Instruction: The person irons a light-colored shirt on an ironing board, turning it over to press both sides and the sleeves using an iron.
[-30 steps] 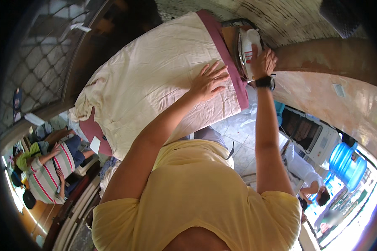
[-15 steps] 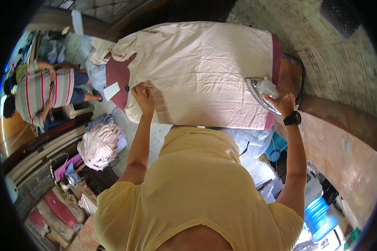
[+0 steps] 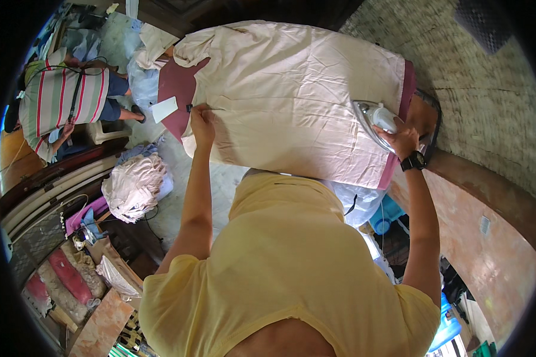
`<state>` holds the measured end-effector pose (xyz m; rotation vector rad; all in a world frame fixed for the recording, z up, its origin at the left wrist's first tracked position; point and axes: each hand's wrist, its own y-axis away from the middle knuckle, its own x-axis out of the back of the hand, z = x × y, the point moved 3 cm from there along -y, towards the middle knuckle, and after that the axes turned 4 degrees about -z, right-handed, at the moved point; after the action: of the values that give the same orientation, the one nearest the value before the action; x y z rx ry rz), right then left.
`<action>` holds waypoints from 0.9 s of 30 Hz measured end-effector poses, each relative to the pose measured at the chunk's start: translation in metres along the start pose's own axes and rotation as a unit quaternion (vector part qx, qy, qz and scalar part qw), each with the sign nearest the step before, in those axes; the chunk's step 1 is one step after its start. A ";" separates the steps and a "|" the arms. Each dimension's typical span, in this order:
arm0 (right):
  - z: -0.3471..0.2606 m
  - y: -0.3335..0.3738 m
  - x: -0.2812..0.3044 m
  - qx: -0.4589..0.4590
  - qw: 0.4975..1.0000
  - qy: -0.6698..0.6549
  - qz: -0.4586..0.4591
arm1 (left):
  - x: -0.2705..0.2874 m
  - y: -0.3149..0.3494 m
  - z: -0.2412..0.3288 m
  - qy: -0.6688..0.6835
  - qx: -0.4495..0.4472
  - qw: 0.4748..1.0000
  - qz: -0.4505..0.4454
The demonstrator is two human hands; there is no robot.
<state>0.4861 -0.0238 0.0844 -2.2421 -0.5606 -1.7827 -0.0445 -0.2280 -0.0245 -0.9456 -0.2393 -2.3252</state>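
A cream garment (image 3: 292, 95) lies spread and lightly wrinkled over an ironing board with a maroon cover (image 3: 175, 89). My right hand (image 3: 402, 140) is closed round the handle of a clothes iron (image 3: 380, 119). The iron rests on the garment near the board's right end, its pointed metal edge showing on the left. At the left end, my left hand (image 3: 202, 128) has its fingers pinched together at the garment's edge. Beside those fingertips are a small black piece (image 3: 189, 108) and a white card (image 3: 164, 109), both on the maroon cover.
A heap of pale cloth (image 3: 134, 187) sits at the lower left. Another person in a striped shirt (image 3: 65, 101) is at the far left. A woven wall (image 3: 458, 89) runs along the right, and a blue water jug (image 3: 446, 327) stands at the lower right.
My left hand has gone from loosely spread to pinched at the garment's edge. The iron stays near the board's right end in my right hand. The whole view has shifted slightly.
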 end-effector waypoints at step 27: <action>-0.144 -0.032 -0.031 0.311 0.949 -0.049 0.022 | -0.012 -0.030 -0.011 -0.161 0.015 0.983 0.091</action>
<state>0.3395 -0.0577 0.0867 -1.8782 -0.9312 -1.2366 -0.0622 -0.2024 -0.0385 -1.2714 -0.3038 -1.9926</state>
